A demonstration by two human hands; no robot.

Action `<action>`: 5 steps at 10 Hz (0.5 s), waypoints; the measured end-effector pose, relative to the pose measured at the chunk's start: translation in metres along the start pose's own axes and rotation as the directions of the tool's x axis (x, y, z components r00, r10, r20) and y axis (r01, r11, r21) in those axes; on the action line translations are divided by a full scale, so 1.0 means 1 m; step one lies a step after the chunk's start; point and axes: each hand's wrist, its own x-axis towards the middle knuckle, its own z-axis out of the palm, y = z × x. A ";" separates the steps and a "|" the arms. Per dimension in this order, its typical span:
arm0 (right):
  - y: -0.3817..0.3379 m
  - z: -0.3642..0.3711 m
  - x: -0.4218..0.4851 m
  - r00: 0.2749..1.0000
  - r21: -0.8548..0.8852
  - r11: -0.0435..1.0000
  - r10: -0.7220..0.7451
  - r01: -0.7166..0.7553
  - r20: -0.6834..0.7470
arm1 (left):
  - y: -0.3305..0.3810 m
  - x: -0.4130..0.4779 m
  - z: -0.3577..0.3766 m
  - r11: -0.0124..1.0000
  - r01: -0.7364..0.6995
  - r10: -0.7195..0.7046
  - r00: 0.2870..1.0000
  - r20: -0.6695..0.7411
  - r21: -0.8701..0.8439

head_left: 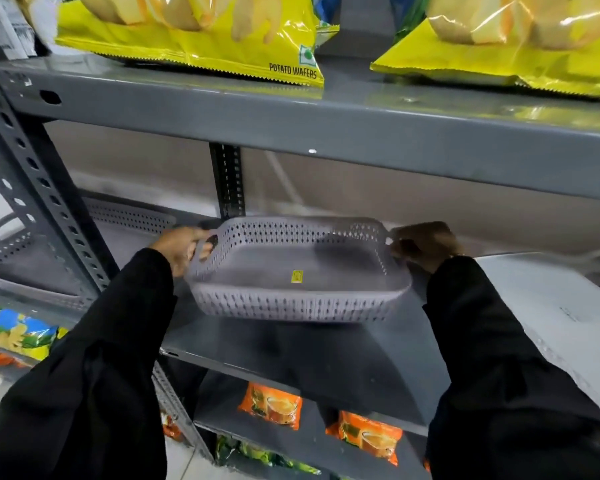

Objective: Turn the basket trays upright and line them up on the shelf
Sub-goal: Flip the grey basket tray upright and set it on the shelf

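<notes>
Now both hands, left (182, 245) & right (421, 245), gripping upright basket tray (297, 271) handles, above shelf (291, 355) edge

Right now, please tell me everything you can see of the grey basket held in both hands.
The basket is grey, seemingly plastic, rectangular and shallow, with perforated walls, a solid floor and a cut-out handle at each end. A small yellow sticker sits inside. It is upright, slightly tilted, over the shelf. The left hand and right hand grip its ends.

Grey perforated basket tray (297, 271) upright (yellow sticker inside), above shelf (291, 351).
</notes>
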 end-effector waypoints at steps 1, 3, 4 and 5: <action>0.018 -0.007 0.007 0.996 -0.351 0.936 0.011 0.021 0.087 | -0.024 0.006 0.001 0.995 -0.032 0.035 0.999 -0.034 0.094; 0.032 -0.005 -0.036 0.982 -0.344 0.926 0.182 -0.155 0.049 | -0.043 0.012 -0.009 0.974 -0.029 0.063 0.987 -0.146 0.226; 0.035 -0.011 -0.044 0.948 -0.365 0.887 0.316 -0.283 0.032 | -0.046 0.007 -0.008 0.948 -0.046 0.109 0.977 -0.186 0.315; 0.035 -0.014 -0.053 0.937 -0.353 0.880 0.347 -0.317 0.025 | -0.050 0.005 -0.007 0.923 -0.028 0.120 0.968 -0.220 0.384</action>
